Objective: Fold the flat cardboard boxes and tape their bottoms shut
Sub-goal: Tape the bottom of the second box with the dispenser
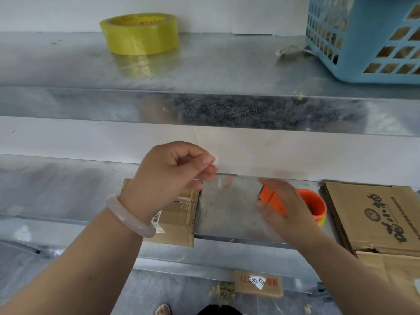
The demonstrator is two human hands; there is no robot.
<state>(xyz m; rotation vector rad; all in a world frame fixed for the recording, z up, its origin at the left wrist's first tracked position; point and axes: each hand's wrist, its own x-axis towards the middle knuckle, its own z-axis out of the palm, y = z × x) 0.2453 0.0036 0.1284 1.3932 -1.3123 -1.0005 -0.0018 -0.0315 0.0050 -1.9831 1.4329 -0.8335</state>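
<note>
The taping step is in hand: a stretch of clear tape [229, 181] runs through the air between the two hands, just above the metal tabletop [68, 189]. The left hand [172, 171], with a pale bracelet [130, 218] on its wrist, pinches the free end of the tape between thumb and forefinger, the other fingers loosely curled. The right hand [287, 209], somewhat blurred, is wrapped round an orange tape dispenser [314, 204] and holds it by the handle. The box to be sealed looks to be the small cardboard box [178, 220] lying on the tabletop's front edge beneath the left wrist. Part of it is hidden by that wrist, so whether its bottom seam is fully closed cannot be told. A stack of flat cardboard boxes [372, 214] waits at the right end of the tabletop, so much of the task seems left to do. A spare yellow tape roll [139, 34] and a blue basket [368, 42] stand on the shelf [227, 64] above, well apart from the work. The next move probably calls for bringing the taut strip down over the small box's seam, the pinched end pressed to one side first. The strip should be kept flat and straight so it does not fold on itself, then be smoothed along and cut at the dispenser.
</note>
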